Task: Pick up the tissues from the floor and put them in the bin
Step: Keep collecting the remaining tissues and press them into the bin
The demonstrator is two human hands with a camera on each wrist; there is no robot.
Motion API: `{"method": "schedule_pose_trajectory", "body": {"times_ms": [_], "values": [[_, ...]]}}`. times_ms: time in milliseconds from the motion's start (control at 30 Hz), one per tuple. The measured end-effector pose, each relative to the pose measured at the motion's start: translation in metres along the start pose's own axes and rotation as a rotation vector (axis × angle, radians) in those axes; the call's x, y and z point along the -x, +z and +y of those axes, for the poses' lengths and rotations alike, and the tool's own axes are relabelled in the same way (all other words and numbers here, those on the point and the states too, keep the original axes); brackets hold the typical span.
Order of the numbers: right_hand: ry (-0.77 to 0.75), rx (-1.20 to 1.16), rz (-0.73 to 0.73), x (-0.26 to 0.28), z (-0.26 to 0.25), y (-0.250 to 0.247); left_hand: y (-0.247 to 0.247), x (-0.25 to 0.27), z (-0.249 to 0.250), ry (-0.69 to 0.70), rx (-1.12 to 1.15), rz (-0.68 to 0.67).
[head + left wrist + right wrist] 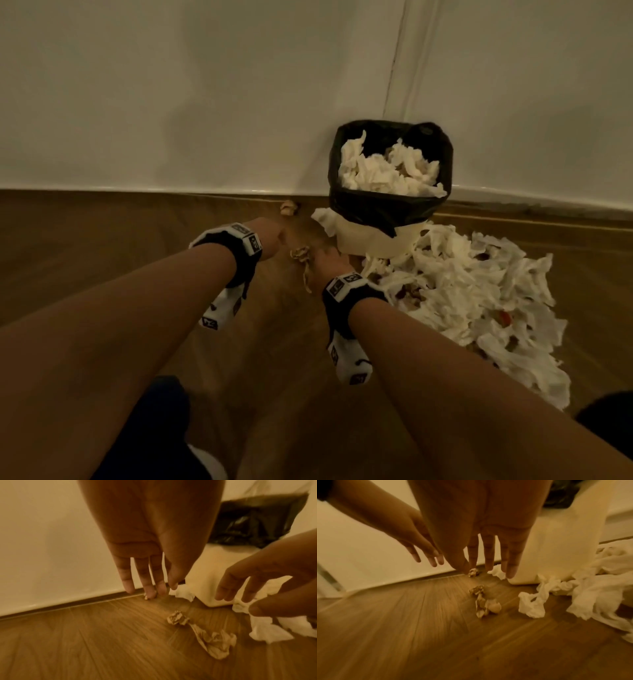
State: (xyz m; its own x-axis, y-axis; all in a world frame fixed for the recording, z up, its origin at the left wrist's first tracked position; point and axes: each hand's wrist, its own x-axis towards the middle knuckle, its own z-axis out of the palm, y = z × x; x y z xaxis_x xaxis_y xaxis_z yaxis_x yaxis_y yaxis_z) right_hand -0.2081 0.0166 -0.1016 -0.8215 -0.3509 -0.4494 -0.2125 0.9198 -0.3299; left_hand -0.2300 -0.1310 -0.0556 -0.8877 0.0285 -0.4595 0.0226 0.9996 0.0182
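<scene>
Both hands, left hand [145,555] and right hand [489,536], hover empty with fingers extended above the crumpled tissue [199,631] on the floor [85,642], apparently positioned to gather it.

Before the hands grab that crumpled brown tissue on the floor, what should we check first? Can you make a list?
1. Left hand holds nothing, fingers straight: ok.
2. Right hand holds nothing, fingers straight: ok.
3. Brown tissue lies bare on the floor, nothing on top: ok.
4. Both hands hover over it, not touching: ok.
5. Bin stands upright near the wall: ok.
6. Room left in the bin: not ok, white tissues reach its rim.
</scene>
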Motion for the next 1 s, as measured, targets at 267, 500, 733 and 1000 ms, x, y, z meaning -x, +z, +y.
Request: {"method": "schedule_pose_trajectory", "body": {"times_ms": [267,500,733,1000], "values": [[-0.017,0.024,-0.199,-0.025,0.026,0.049,0.074,-0.065,0.010,0.114,0.070,0.002],[-0.194,0.240,-0.081,-0.038,0.025,0.066,0.111,-0.099,0.013,0.174,-0.092,-0.013],[-0.135,0.169,-0.152,-0.050,0.010,0.058,0.106,-0.091,0.024,0.090,-0.115,-0.001],[-0.100,0.075,-0.051,-0.009,0.012,0.018,0.077,-0.052,0.022,0.082,-0.132,-0.060]]}}
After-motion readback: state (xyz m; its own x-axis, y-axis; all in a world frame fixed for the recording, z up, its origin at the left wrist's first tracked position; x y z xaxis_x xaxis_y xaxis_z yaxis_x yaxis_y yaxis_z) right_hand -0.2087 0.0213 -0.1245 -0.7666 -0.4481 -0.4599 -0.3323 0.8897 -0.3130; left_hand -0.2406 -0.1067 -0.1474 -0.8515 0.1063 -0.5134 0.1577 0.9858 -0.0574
